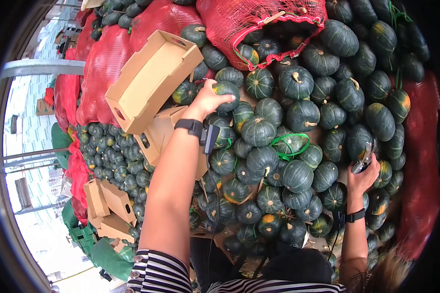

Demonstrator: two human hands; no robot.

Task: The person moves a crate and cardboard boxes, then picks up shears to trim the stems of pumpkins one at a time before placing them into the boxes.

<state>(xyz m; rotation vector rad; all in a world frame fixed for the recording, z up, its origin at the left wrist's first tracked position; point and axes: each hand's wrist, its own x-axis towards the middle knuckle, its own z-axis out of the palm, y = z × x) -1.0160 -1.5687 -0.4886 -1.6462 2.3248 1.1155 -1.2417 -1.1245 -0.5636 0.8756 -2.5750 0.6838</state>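
Observation:
My left hand (211,101) is stretched forward, its fingers wrapped round a small dark green kabocha squash (227,91) with an orange patch. That squash is at the top of the heap, beside an open cardboard box (149,80). On the right, my right hand (363,177) grips a pair of pruning shears (364,158), blades pointing up and away from me. The shears are just in front of a dark squash (359,141). Between my hands lie many green squashes (258,131), some with dry stems. A green net strip (291,146) is draped over several of them.
A red mesh sack (230,29) gapes at the top, squashes inside. More filled red sacks (102,73) stand at the left, and red netting (420,171) borders the right. Other cardboard boxes (110,205) rest lower left, near green crates (83,237). A metal rail (41,67) crosses the far left.

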